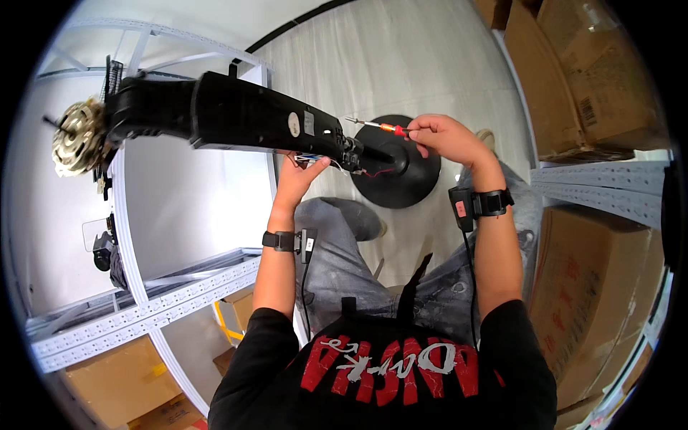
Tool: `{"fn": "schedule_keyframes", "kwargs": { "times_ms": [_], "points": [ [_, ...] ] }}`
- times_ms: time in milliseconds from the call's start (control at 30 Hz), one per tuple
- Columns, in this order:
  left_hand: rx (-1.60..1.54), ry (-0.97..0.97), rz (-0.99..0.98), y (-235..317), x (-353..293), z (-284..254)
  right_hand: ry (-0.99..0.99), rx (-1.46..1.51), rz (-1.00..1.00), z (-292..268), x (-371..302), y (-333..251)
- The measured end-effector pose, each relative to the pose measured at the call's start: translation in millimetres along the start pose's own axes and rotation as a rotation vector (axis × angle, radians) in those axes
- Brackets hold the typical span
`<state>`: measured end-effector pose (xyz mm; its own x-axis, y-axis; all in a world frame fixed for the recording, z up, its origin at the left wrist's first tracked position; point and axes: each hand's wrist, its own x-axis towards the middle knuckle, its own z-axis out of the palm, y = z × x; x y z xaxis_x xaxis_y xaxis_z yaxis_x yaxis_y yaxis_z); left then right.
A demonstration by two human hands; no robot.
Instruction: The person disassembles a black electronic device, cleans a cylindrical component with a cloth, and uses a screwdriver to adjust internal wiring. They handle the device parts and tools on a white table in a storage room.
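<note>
A long black fan column [265, 111] slants across the upper left, with a bare, dusty metal motor [77, 140] at its far left end. Its lower end shows exposed parts and thin wires [373, 173] above a round black base [419, 183] on the floor. My left hand [297, 183] is under that lower end, thumb up beside a small blue-and-white piece; the other fingers are mostly hidden. In a pinch, my right hand [446, 138] holds a slim orange-and-red tool with a metal tip [392, 130], pointing left toward the column's end. Whether it is a screwdriver or a soldering iron is unclear.
White metal shelving [136, 308] stands along the left, with cardboard boxes [122, 376] low down. More cardboard boxes [595, 287] fill a rack [609, 183] on the right. A cabled device [462, 208] is strapped to my right wrist, another [307, 245] to my left.
</note>
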<state>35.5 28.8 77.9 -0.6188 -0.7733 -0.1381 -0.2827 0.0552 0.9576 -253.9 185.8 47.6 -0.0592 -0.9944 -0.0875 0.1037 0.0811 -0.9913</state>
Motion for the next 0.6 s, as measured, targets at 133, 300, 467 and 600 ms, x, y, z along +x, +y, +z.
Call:
{"fn": "schedule_keyframes", "kwargs": {
  "times_ms": [133, 300, 467, 600],
  "points": [
    [-0.04, 0.067, 0.01, -14.6, 4.7, 0.8, 0.009, 0.082, 0.089, -0.7, 7.9, 9.9],
    [0.021, 0.086, -0.061, -25.0, -1.6, 0.5, -0.028, -0.192, -0.041, -0.1, 11.8, 11.6],
    [-0.011, 0.259, 0.037, -31.8, -2.7, 21.5, 0.009, -0.076, 0.156, 3.8, 23.9, 22.1],
    [0.222, 0.323, 0.038, -32.1, -0.2, 28.4, -0.002, -0.251, 0.149, 2.5, 21.2, 22.4]
  ]
}}
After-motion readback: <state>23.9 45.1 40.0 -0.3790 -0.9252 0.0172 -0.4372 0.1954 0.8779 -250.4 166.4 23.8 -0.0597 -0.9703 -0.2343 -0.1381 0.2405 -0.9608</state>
